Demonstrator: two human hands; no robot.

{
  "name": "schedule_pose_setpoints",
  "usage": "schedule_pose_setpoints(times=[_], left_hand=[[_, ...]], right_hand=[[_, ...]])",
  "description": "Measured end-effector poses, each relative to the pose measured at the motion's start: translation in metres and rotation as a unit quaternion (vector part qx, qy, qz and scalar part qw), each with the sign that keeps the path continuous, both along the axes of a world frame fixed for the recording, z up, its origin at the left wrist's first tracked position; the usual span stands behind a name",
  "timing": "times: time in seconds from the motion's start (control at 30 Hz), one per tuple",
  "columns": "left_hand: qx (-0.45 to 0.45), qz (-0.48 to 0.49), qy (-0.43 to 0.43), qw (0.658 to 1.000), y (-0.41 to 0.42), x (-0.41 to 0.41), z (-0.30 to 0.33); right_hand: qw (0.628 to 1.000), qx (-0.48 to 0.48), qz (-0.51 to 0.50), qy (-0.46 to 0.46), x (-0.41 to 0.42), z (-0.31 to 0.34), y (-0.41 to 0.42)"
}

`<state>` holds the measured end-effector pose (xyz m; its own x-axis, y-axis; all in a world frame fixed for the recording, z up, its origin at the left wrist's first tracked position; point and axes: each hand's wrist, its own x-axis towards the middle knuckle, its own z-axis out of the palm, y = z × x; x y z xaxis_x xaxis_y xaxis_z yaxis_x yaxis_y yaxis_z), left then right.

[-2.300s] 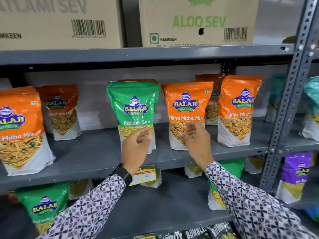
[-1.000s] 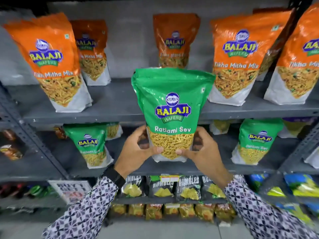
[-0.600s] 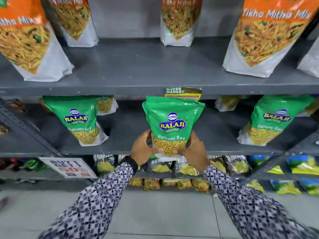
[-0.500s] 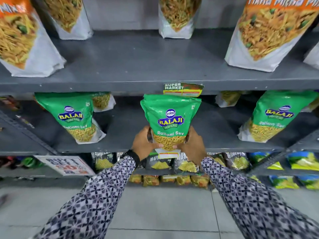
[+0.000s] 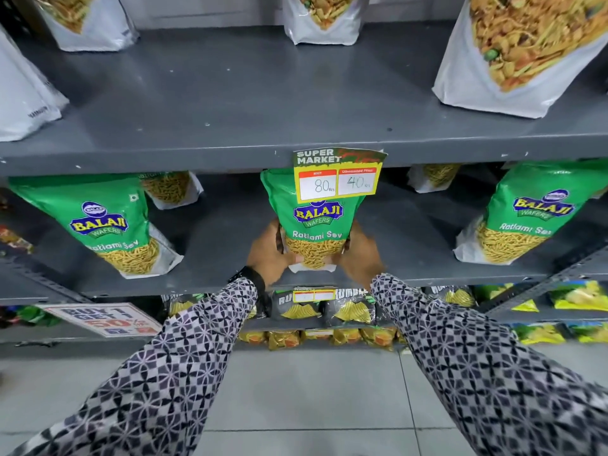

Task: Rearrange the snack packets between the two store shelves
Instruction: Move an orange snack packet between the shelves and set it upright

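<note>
A green Ratlami Sev packet (image 5: 316, 232) stands upright at the middle of the lower grey shelf (image 5: 411, 271), close to its front edge. My left hand (image 5: 268, 255) grips its lower left side and my right hand (image 5: 360, 255) grips its lower right side. A price tag hides the packet's top. Two more green Ratlami Sev packets stand on the same shelf, one at the left (image 5: 108, 225) and one at the right (image 5: 523, 218). On the upper grey shelf (image 5: 263, 103) orange Tikha Mitha Mix packets (image 5: 523, 51) show only their lower parts.
A yellow price tag (image 5: 339, 176) reading 80 and 40 hangs from the upper shelf's front edge. Smaller green packets (image 5: 171, 189) sit at the back of the lower shelf. Dark snack bags (image 5: 329, 307) fill the shelf below. A promo sign (image 5: 105, 319) hangs at the lower left above the tiled floor.
Both hands carried the green packet down from the upper shelf and pushed it onto the lower shelf, under the price tag. The view tilted down and came closer.
</note>
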<state>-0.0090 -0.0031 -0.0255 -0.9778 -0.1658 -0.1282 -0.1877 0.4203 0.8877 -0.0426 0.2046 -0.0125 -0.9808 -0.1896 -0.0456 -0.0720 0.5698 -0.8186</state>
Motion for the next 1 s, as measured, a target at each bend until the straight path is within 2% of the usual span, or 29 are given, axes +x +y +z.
schedule_pose_setpoints(times=[0.17,0.37,0.5,0.63,0.73,0.83,1.0], left_hand=[[-0.006,0.025,0.003,1.0,0.002,0.014,0.011],[-0.044,0.112,0.05,0.991,0.016,0.057,0.06],[-0.041,0.05,0.128,0.99,0.044,0.096,0.116],[-0.019,0.012,0.235,0.972,0.081,0.114,0.199],[0.014,-0.004,0.3,0.954,0.107,0.102,0.256],[0.046,-0.029,0.316,0.947,0.125,0.063,0.292],[0.054,-0.075,0.245,0.965,0.15,-0.014,0.315]], right_hand=[[1.0,0.021,0.0,-0.005,0.006,0.004,0.005],[0.996,-0.057,-0.062,0.033,0.047,0.043,0.032],[0.984,-0.125,-0.062,0.106,0.078,0.092,0.056],[0.961,-0.192,-0.07,0.185,0.086,0.158,0.077],[0.939,-0.221,-0.079,0.252,0.077,0.205,0.094],[0.921,-0.201,-0.098,0.319,0.061,0.243,0.114],[0.905,-0.13,-0.18,0.363,0.018,0.266,0.153]])
